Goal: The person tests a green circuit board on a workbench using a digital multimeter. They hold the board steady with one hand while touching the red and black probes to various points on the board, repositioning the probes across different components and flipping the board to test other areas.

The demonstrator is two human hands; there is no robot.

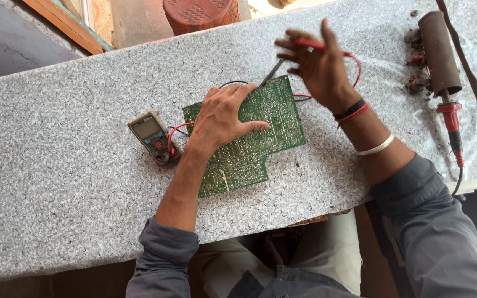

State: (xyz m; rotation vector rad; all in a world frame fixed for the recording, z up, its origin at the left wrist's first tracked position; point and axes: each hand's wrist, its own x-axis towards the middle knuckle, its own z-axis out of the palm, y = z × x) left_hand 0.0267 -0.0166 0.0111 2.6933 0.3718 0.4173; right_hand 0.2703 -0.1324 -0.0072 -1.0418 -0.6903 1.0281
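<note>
Circuit board [249, 140] is lying under the flat, spread left hand [222, 118]; right hand [316, 63], at one o'clock, is pinching a red probe [307, 44] in its fingers.

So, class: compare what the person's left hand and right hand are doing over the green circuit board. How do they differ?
The left hand lies flat, palm down, pressing the green circuit board; the right hand is raised past the board's far edge. The left hand holds nothing; the right hand's fingers grip a red probe. Both forearms are bare, sleeves pushed up.
</note>
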